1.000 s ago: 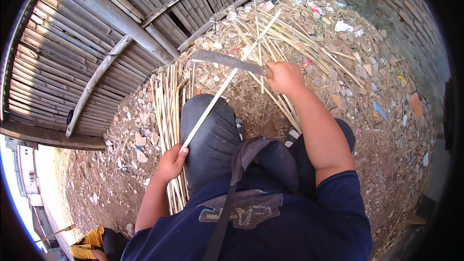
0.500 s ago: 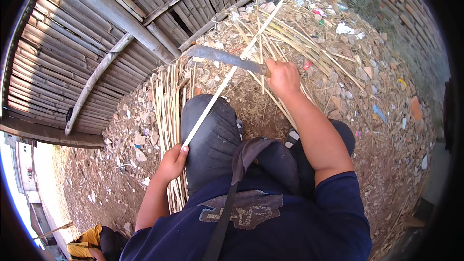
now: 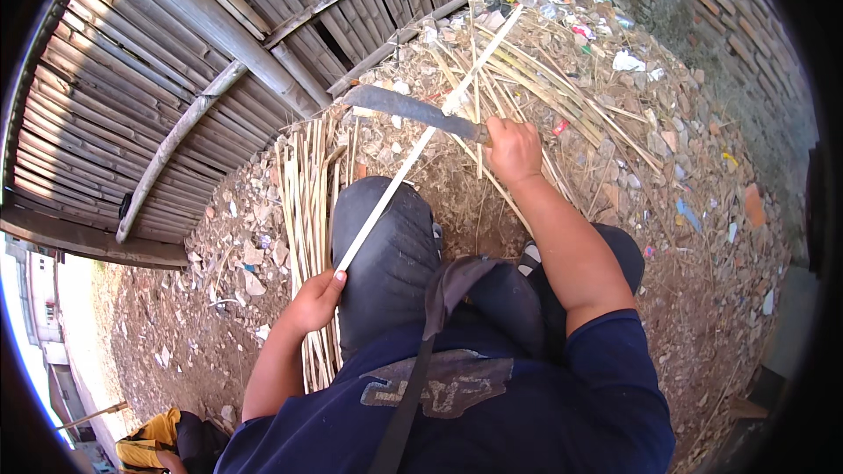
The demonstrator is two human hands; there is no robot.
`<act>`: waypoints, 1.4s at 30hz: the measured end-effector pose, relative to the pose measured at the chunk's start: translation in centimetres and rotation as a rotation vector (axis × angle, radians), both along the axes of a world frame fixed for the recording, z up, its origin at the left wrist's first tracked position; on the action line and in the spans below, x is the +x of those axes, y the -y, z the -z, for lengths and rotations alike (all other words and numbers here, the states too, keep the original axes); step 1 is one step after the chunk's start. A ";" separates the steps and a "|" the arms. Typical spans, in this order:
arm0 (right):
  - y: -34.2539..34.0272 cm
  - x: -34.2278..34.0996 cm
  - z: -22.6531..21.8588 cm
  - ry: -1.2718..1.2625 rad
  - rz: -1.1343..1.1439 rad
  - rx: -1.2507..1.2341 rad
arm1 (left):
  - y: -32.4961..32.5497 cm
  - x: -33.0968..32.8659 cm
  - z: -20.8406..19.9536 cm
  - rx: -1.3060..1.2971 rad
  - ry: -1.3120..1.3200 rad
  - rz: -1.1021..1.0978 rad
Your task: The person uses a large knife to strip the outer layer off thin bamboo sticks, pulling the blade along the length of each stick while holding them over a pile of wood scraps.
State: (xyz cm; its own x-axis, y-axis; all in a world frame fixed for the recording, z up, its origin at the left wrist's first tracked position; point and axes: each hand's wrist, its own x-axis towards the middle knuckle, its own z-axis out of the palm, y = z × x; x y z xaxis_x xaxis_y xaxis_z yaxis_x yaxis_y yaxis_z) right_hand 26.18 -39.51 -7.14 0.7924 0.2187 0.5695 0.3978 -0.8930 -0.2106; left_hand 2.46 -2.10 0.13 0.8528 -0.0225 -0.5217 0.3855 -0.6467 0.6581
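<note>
A long pale bamboo strip slants up and away across my left knee. My left hand grips its near end, thumb on top. My right hand is closed round the handle of a machete. The blade points left and crosses the strip beyond my knee, touching it. A pale curl or shaving shows on the strip just past the blade. Beside my left leg lies a bundle of similar bamboo strips, partly hidden by my left hand and forearm.
More bamboo strips lie scattered ahead on stony ground with litter. A bamboo-slat wall rises at the left, and a brick wall at the far right. Another person in a yellow top is at the lower left.
The machete blade has shifted slightly down along the strip toward me, with my right hand. A pale curl now shows on the strip beyond the blade. My left hand keeps its hold.
</note>
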 end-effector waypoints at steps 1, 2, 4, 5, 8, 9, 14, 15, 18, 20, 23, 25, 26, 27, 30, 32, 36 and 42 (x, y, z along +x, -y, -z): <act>0.2 0.1 -0.2 0.018 -0.008 0.006 | 0.0 -0.2 0.2 0.000 0.004 -0.001; 0.2 0.1 -0.6 0.035 -0.015 0.013 | 0.1 -0.3 0.6 -0.039 0.003 -0.005; 0.3 0.3 -1.6 0.107 -0.019 0.035 | 0.3 -0.2 0.6 -0.078 0.006 -0.008; 0.5 0.5 -2.4 0.178 -0.019 0.056 | 0.7 0.0 0.0 -0.103 0.011 -0.019; 1.5 1.0 -4.2 0.206 0.065 0.040 | 1.6 1.1 -1.6 -0.136 0.012 -0.010; 1.8 1.5 -4.2 0.227 0.122 0.034 | 1.9 1.6 -2.0 -0.142 0.003 0.005; 2.6 2.2 -5.5 0.198 0.214 0.092 | 6.0 3.4 -3.2 -0.145 0.071 -0.002; 3.0 2.2 -5.4 0.182 0.241 0.096 | 6.9 3.7 -3.2 -0.137 0.092 0.004; 3.6 2.0 -5.5 0.171 0.281 0.111 | 7.5 4.1 -2.9 -0.126 0.122 0.018; 3.8 2.0 -5.4 0.175 0.278 0.117 | 7.6 4.3 -3.0 -0.154 0.052 0.005; 3.9 2.2 -5.8 0.222 0.299 0.120 | 8.2 4.2 -4.9 -0.205 -0.047 -0.049; 4.0 2.7 -6.4 0.254 0.318 0.124 | 8.8 4.7 -4.0 -0.228 0.013 -0.032; 4.6 3.0 -6.8 0.256 0.355 0.146 | 9.3 5.1 -3.6 -0.251 0.066 -0.009; 5.0 3.3 -6.9 0.251 0.383 0.163 | 10.3 5.9 -3.8 -0.255 0.084 0.004; 6.7 4.5 -8.0 0.262 0.552 0.211 | 13.5 7.7 -6.9 -0.383 -0.065 -0.007; 7.7 4.9 -8.7 0.252 0.646 0.238 | 14.8 7.2 -5.2 -0.150 0.154 0.284; 9.0 4.4 -10.1 0.218 0.732 0.432 | 12.4 9.3 -6.8 -0.128 0.163 0.146; 9.6 2.3 -11.2 -0.130 0.612 0.564 | 7.9 7.7 -7.3 -0.230 0.140 -0.017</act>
State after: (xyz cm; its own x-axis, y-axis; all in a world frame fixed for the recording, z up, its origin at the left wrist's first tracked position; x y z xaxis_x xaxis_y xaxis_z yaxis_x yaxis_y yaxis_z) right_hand 28.49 -49.08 4.10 0.7452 -0.5608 0.3608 -0.1804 -0.6903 -0.7006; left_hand 10.13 -9.99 7.44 0.9176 -0.1119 -0.3814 0.2899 -0.4682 0.8347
